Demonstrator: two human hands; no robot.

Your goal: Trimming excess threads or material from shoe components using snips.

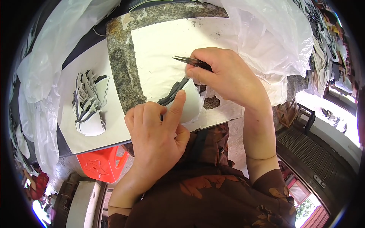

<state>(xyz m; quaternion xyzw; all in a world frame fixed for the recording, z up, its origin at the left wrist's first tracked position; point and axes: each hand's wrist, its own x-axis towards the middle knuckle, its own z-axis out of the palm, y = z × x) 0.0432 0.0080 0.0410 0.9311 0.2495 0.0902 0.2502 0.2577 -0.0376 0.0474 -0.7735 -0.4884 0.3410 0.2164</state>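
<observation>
A person's left hand (156, 129) touching the dark-edged piece (192, 103) — gripping or just pressing, cannot tell — piece between both hands, over paper (159, 49), right hand (231, 76) clasping snips (193, 61) near the piece's far end

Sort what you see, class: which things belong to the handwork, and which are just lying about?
In the work:
right hand, holding the tool
left hand, a finger on the white piece
sheet beneath
stack of similar pieces, probably

Apparently lying about:
red stool
clear plastic
</observation>
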